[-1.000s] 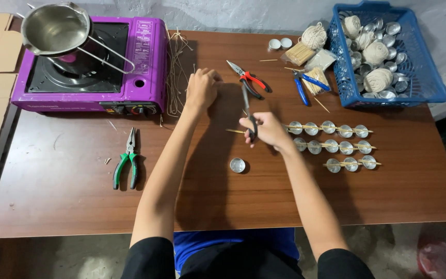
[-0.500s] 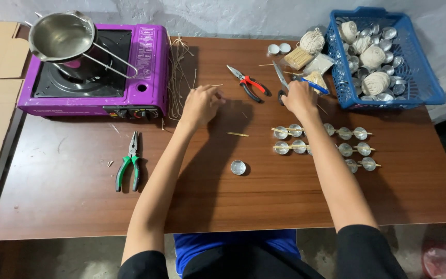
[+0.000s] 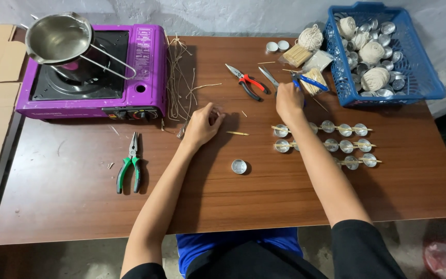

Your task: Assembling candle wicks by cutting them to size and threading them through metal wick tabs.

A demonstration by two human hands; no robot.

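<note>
Head view, right hand [image 3: 289,99] closed on scissors [image 3: 270,77]

Right hand [image 3: 289,101] on scissors [image 3: 270,77]; left hand [image 3: 202,124] near wicks [image 3: 179,77].

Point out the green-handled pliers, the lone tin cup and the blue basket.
green-handled pliers [image 3: 129,168]: head view, on the handles.
lone tin cup [image 3: 239,166]: head view, cup centre.
blue basket [image 3: 430,77]: head view, right wall.
</note>
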